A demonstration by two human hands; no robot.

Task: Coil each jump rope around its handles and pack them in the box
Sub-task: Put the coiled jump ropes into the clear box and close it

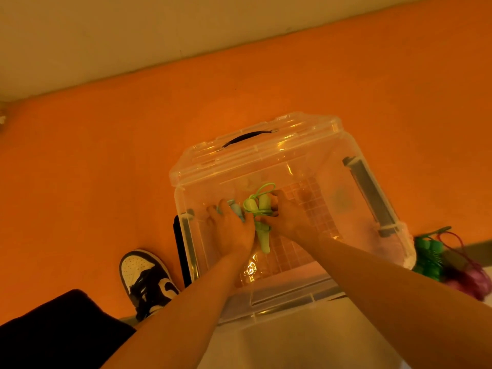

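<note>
Jump rope point(257, 206) partly under hands point(232, 233)

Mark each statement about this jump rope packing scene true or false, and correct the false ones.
1. The left hand and right hand both reach inside the clear box. True.
2. The lid is shut. False: the lid stands open behind the box.
3. The right hand grips a light green rope. True.
4. A dark green rope and a purple rope lie inside the box. False: they lie outside, to its right.
5. The shoe is red. False: black and white.
</note>
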